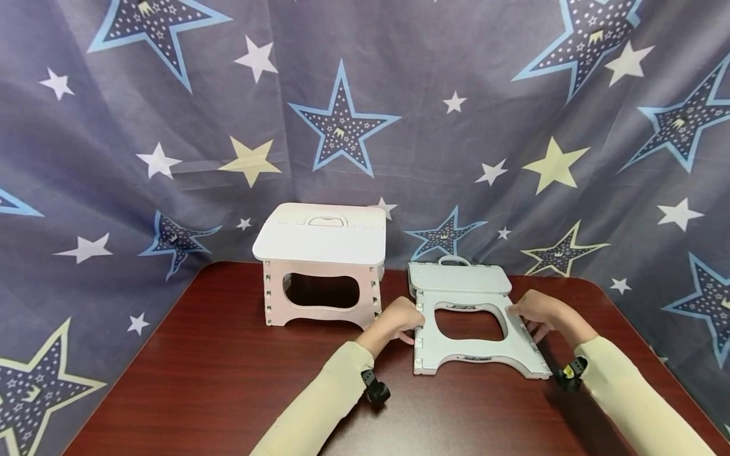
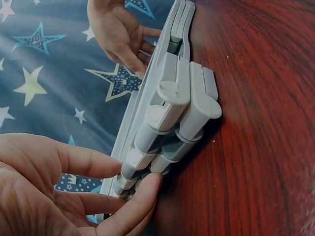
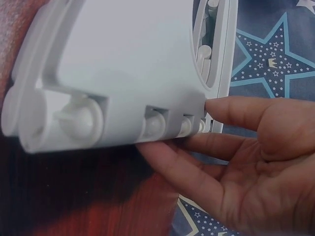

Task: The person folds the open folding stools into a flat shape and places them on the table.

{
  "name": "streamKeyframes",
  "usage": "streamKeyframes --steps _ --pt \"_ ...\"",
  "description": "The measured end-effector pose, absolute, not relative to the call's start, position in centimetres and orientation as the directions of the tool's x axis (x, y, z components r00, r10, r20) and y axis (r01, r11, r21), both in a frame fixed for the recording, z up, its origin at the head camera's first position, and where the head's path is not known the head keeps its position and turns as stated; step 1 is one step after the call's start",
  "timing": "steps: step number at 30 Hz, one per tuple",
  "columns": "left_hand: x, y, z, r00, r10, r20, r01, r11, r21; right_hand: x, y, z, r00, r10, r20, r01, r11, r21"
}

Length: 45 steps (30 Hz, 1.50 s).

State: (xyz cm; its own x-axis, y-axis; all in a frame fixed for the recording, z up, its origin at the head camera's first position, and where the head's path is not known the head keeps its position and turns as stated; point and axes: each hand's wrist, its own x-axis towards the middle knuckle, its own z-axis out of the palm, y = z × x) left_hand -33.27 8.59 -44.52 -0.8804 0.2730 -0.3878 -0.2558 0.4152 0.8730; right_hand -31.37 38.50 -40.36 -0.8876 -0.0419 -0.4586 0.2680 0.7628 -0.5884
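Observation:
A pale grey folding stool [image 1: 473, 348] lies folded nearly flat on the right half of the table, its carry handle [image 1: 454, 259] toward the curtain. At its left hinged edge my left hand [image 1: 402, 316] grips the side; the left wrist view shows the fingers [image 2: 138, 201] curled about the stacked hinge knuckles [image 2: 147, 128]. My right hand [image 1: 538, 309] holds the opposite edge. Seen from the right wrist, its thumb [image 3: 236, 110] is on the upper face and the other fingers [image 3: 179, 169] reach beneath the hinge side.
A second folding stool [image 1: 319, 244], white and pinkish, stands unfolded left of the grey one. Both are on a dark red wood-grain table [image 1: 228, 380]. Behind the table hangs a grey-blue curtain [image 1: 428, 145] printed with stars.

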Motion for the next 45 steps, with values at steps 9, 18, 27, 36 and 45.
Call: streamKeyframes --steps 9,18,27,36,45 --pt "-33.3 8.3 -44.2 -0.884 0.279 -0.376 -0.242 0.416 0.877 -31.4 38.2 -39.9 -0.884 -0.04 -0.466 0.275 0.761 -0.587" --pt "-33.0 8.4 -44.2 -0.882 0.289 -0.373 -0.237 0.411 0.88 -31.1 38.3 -40.0 -0.879 -0.043 -0.475 0.289 0.744 -0.602" --pt "-32.6 8.4 -44.6 -0.879 0.329 -0.346 -0.211 0.383 0.899 -30.9 38.5 -39.8 -0.858 -0.053 -0.51 0.303 0.751 -0.587" --pt "-32.0 8.2 -43.1 -0.868 0.354 -0.348 -0.213 0.369 0.905 -31.0 38.0 -38.9 -0.863 -0.047 -0.504 0.28 0.786 -0.552" --pt "-31.3 7.5 -41.3 -0.869 0.411 -0.277 -0.1 0.401 0.911 -31.8 36.8 -37.1 -0.875 -0.113 -0.471 0.192 0.812 -0.552"
